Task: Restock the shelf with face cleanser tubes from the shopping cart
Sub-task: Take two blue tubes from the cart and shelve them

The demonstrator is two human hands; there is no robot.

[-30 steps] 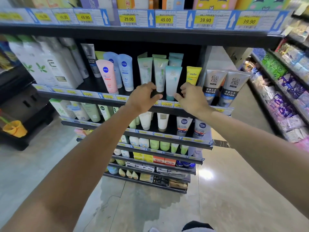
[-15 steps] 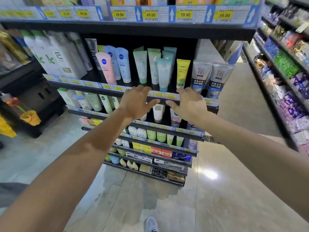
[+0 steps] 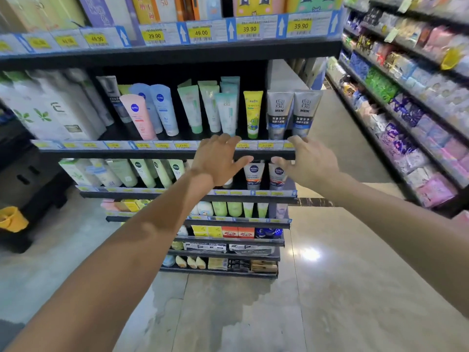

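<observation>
Face cleanser tubes stand in a row on a black shelf point(image 3: 162, 154): a pink tube point(image 3: 138, 116), blue tubes point(image 3: 163, 109), green tubes point(image 3: 191, 107), a teal tube point(image 3: 227, 113), a yellow tube point(image 3: 253, 113) and two grey MEN tubes point(image 3: 291, 113). My left hand point(image 3: 219, 161) is held out in front of the shelf edge, below the teal tube, fingers spread and empty. My right hand point(image 3: 308, 163) hovers beside it under the grey tubes, also open and empty. No shopping cart is in view.
Lower shelves hold more tubes, among them two Nivea Men tubes point(image 3: 265, 175), and boxed goods point(image 3: 223, 231). White cartons point(image 3: 50, 110) stand at the left of the shelf. A second rack of packaged goods point(image 3: 406, 105) lines the right. A yellow bucket point(image 3: 12, 219) sits left. The floor is glossy tile.
Both hands have pulled back and down from the teal tube to the shelf's front edge, and their fingers have spread. The view has backed slightly away from the shelf.
</observation>
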